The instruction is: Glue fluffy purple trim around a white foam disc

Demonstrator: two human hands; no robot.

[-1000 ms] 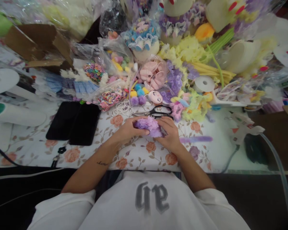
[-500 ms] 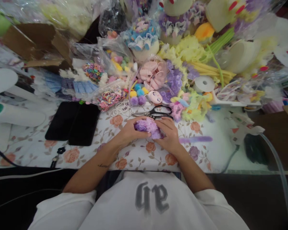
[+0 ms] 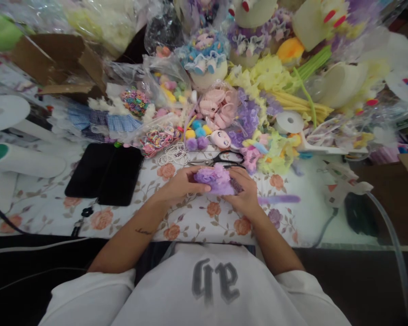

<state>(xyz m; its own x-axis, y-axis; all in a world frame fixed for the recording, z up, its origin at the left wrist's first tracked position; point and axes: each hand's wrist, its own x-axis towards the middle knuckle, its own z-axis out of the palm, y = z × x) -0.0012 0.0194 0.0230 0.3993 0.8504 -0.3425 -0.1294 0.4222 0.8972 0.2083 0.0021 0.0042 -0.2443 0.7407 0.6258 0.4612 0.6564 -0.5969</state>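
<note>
Item: purple fluffy piece (image 3: pixel 215 179), a soft lilac tuft. It sits between your two hands, just above the flowered tablecloth (image 3: pixel 197 222), near the middle of the table's near edge.

Left hand (image 3: pixel 178 184): your fingers curl around the left side of the tuft, with the thumb pressed on its top. The grip is closed.

Right hand (image 3: pixel 246 192): your fingers fold over the right side of the tuft and pinch it. The fingertips are partly buried in the fluff.

Just beyond, on the far side:
- Black-handled scissors (image 3: pixel 221 159) lie flat, blades pointing left, very close to the tuft.
- A string of pearl beads (image 3: pixel 172 154) lies heaped to the left of the scissors.
- A small doll head (image 3: pixel 220 139) lies beyond the scissors, with loose pompoms (image 3: pixel 197 136) to its left.

To the right: a purple fuzzy stem (image 3: pixel 279 199) lies flat on the cloth, just beside your right hand. Farther right, a glue gun (image 3: pixel 343 183) rests near the table's right end.

To the left: two black phones (image 3: pixel 105 173) lie side by side, screens dark, well apart from your left hand.

Far side: a clear bag of coloured hair ties (image 3: pixel 156 137), a white tape roll (image 3: pixel 289 121), and torn cardboard (image 3: pixel 57 59) at far left.
</note>
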